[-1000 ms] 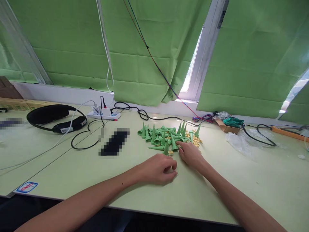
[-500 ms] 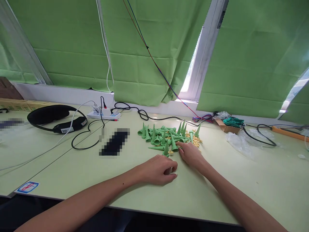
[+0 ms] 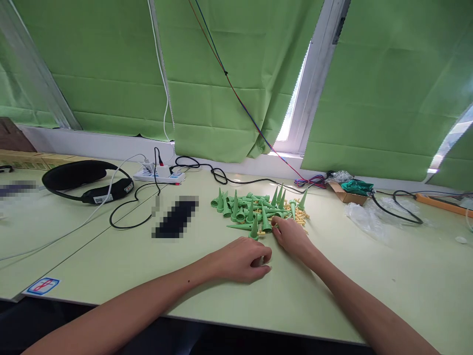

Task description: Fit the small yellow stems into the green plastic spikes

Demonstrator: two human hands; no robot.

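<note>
A pile of green plastic cones (image 3: 235,209) lies at the middle of the table, some upright and some on their sides. Small yellow pieces (image 3: 301,215) are scattered at its right side. My right hand (image 3: 290,235) is at the pile's front right edge, thumb and forefinger pinched beside a green cone (image 3: 265,220); what they hold, if anything, is hidden. My left hand (image 3: 247,260) rests on the table in front of the pile, fingers curled and thumb apart, with nothing in it. An upright green cone (image 3: 254,230) stands just beyond it.
A black headset-like band (image 3: 86,198), a white power strip (image 3: 159,174) and black cables lie to the left, near a blurred dark object (image 3: 176,218). At the right are a small cardboard box (image 3: 347,195) with a green bag and clear plastic (image 3: 364,219).
The fingers of my right hand have drawn together slightly at the pile's edge, and the cone beside them has shifted a little. My left hand has not moved.
</note>
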